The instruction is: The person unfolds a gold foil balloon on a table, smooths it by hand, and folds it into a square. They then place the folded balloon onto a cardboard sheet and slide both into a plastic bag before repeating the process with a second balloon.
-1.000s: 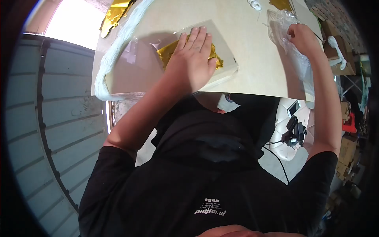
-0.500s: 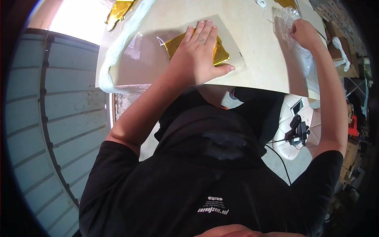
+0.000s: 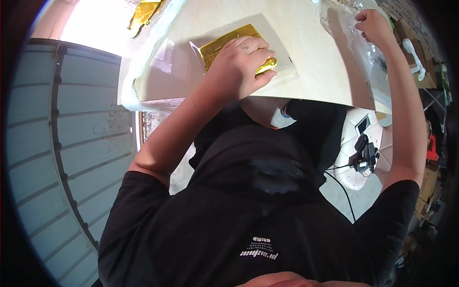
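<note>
My left hand [image 3: 244, 62] is curled over a flat gold foil piece [image 3: 224, 42], its thumb and fingers closed round the crumpled lower right part. Beneath the foil lies a clear plastic sheet [image 3: 284, 52] on the pale tabletop [image 3: 315, 71]. At the upper right, my right hand [image 3: 375, 27] is over crinkled clear plastic film [image 3: 342, 24]. Its fingers are bent with a gap between them, and nothing visible is gripped.
More gold foil [image 3: 142, 18] lies at the table's upper left, beside a long translucent plastic bundle [image 3: 131, 93] along the left edge. A padded seat [image 3: 351, 155] with a black device [image 3: 366, 155] and cable stands below the table's right side.
My left hand has gone from flat with spread fingers to curled round the foil, uncovering its upper part. My right hand has moved up slightly and its fingers have loosened from the film.
</note>
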Available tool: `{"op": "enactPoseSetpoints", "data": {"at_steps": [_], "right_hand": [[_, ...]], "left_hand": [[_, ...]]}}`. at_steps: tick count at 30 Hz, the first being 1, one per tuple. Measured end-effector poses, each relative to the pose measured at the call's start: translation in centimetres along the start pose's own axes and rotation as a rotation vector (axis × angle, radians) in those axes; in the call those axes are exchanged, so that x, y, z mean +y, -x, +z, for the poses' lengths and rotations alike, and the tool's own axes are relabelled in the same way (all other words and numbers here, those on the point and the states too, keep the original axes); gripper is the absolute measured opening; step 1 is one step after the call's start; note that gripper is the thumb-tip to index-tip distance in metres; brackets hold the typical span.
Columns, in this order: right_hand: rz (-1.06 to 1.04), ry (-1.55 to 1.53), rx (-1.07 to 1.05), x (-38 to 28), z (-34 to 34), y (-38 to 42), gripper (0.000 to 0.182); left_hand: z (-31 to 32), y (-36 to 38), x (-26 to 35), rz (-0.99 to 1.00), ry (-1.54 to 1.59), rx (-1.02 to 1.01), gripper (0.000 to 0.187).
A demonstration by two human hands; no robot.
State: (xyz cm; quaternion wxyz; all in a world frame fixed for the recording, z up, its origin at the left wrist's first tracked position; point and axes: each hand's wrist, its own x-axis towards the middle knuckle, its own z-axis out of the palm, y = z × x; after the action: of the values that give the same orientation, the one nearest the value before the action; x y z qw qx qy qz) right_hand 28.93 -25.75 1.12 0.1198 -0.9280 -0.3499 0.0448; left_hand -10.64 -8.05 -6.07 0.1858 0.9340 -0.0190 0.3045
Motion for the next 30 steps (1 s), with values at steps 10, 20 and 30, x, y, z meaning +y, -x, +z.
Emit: {"op": "enactPoseSetpoints", "data": {"at_steps": [10,20,30], "right_hand": [[-0.444,-0.284,0.347,-7.7,2.9,19.5,0.018],[-0.164,-0.441,0.172,-13.9,9.6,22.9,0.017],[-0.202,-0.295,0.261,-15.5,9.3,21.0,0.018]], "left_hand": [[0.6,0.4,-0.5,0.032,-0.005,-0.007,0.016],[0.4,0.4,-0.2,-0.006,-0.057,-0.044,0.016],[0.8,0.4,-0.5,-0.01,0.003,-0.057,0.02]]}}
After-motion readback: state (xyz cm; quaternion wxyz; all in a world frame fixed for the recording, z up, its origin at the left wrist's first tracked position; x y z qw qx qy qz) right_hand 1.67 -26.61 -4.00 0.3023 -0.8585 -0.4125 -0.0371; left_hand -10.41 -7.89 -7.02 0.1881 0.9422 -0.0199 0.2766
